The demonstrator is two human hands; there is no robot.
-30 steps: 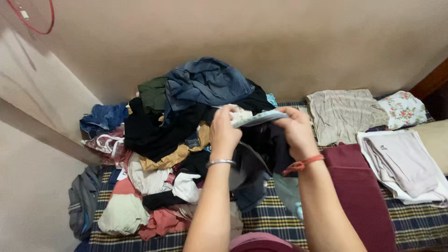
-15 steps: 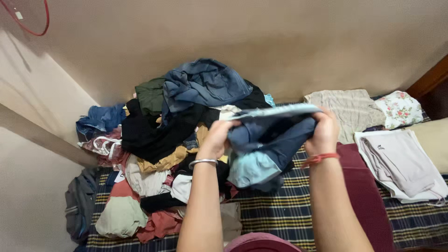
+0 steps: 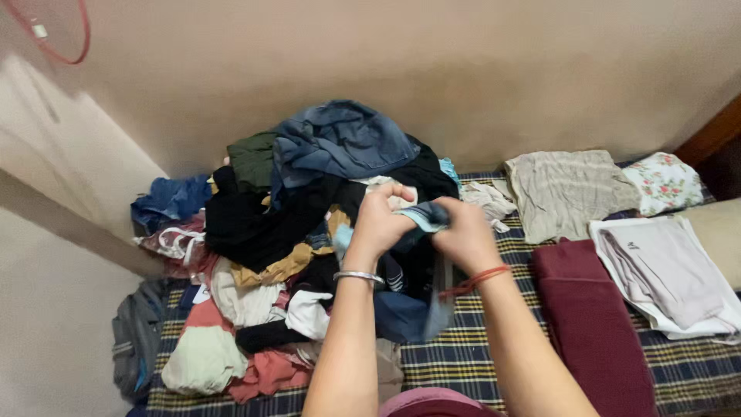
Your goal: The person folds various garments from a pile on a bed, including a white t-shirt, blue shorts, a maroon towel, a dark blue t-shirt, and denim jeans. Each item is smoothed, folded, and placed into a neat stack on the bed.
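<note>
1. Far left edge of the bed [image 3: 494, 363]: grey garment [image 3: 135, 340] hangs off the side. Blue denim piece [image 3: 170, 197] sits at the back left corner, against the wall.
2. Left half of bed: big unsorted clothes pile [image 3: 262, 232]. Blue denim jacket [image 3: 340, 139] on top, dark green piece [image 3: 251, 158] just left of it, black garments under both. Pale green piece [image 3: 204, 359] and salmon piece [image 3: 266, 371] at the pile's front edge.
3. Left hand [image 3: 378, 220], silver bangle [image 3: 363, 276] on wrist: grip pressed together, pinching the top edge of the dark blue garment [image 3: 409, 309].
4. Dark blue garment: held up above the middle of the bed, at the right edge of the pile. Light blue band bunched between both hands; rest hangs down toward the plaid cover. Cannot tell whether the hem touches the bed.
5. Right hand [image 3: 463, 235], red thread band [image 3: 475, 279] on wrist: grip closed on the same bunched edge, touching the left hand.
6. Right of hands: small whitish cloth [image 3: 486, 201] lies loose near the back edge.
7. Right half of bed: folded maroon piece [image 3: 587, 309] toward the front, folded beige piece [image 3: 567, 189] at the back edge, floral piece [image 3: 664, 181] near the back right corner, folded white-lilac stack [image 3: 664, 270] at the right edge.
</note>
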